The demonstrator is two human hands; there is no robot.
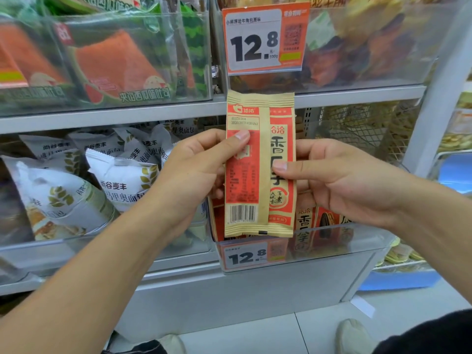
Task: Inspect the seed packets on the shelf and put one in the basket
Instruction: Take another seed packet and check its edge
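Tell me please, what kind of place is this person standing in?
Most likely a snack aisle in a shop. Clear shelf bins hold packaged food, price tags reading 12.8 hang on their fronts, and both hands, the left hand and the right hand, hold up a seed packet with a barcode.

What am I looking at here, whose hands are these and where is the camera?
There is no machine here: a person wears a camera on the head, so the one picture looks forward and down at their own two hands in front of a shop shelf. The left hand and the right hand together hold up one tan and red seed packet, upright, with its barcode side facing the camera. Below it, a clear bin holds more red seed packets. To the left lie white bread packets. A price tag above reads 12.8. No basket is in view.
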